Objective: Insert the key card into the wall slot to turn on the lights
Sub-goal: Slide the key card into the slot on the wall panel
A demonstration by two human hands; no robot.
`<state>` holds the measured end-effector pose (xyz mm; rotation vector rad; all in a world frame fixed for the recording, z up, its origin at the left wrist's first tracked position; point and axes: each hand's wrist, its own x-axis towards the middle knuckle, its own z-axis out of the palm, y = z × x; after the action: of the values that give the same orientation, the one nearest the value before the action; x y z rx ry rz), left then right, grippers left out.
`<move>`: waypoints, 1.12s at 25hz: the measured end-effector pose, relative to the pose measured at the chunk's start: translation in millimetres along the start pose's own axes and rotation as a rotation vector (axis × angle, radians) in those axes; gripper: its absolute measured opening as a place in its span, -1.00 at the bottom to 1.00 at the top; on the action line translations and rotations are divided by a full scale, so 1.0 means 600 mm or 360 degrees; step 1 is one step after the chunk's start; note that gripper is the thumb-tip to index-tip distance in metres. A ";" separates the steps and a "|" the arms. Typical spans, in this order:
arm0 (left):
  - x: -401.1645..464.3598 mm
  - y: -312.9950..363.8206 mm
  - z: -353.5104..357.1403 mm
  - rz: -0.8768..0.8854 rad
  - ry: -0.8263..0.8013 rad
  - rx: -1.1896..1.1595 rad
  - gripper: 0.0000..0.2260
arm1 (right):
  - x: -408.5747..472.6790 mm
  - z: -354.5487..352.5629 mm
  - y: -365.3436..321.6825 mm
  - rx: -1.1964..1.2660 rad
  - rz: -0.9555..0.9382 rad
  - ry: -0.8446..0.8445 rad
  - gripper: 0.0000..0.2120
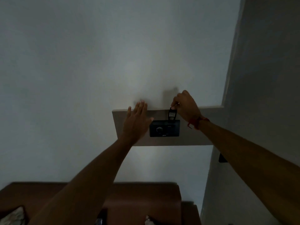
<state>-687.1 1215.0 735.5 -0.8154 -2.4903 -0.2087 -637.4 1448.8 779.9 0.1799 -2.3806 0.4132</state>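
While pinched by right hand (185,105), key card (171,114) stands in wall slot (170,121)

Two bare forearms in view, no sleeves showing on either. Left hand (135,121) bare, no rings or watch seen. Right hand (186,105) bare too; red thread band (197,122) tied round right wrist, loose ends hanging down. Dim light, finer detail can't be made out.
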 end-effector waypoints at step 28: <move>0.024 -0.016 0.057 0.0066 0.0050 0.0103 -0.34 | -0.107 0.111 -0.025 0.1634 0.1880 0.0458 -0.49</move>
<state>-716.5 1224.7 713.7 -0.8299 -2.4354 -0.1246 -627.8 1413.1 694.1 -0.8110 -1.5306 1.9923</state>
